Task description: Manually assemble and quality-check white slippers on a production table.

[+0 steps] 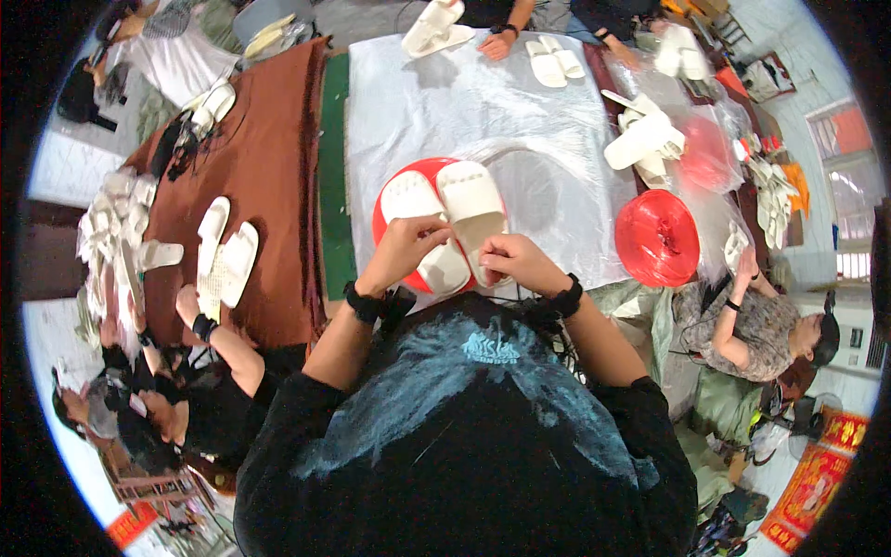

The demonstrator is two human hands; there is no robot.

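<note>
Two white slippers lie side by side on a round red tray on the plastic-covered table in front of me. My left hand rests with curled fingers on the heel end of the left slipper. My right hand is closed around the heel end of the right slipper. Both wrists wear black bands. My dark-shirted torso fills the lower part of the head view.
A second red round tray sits to the right under clear plastic. More white slippers lie at the far end, at the right and on the brown cloth to the left. Other people work at the left, right and far sides.
</note>
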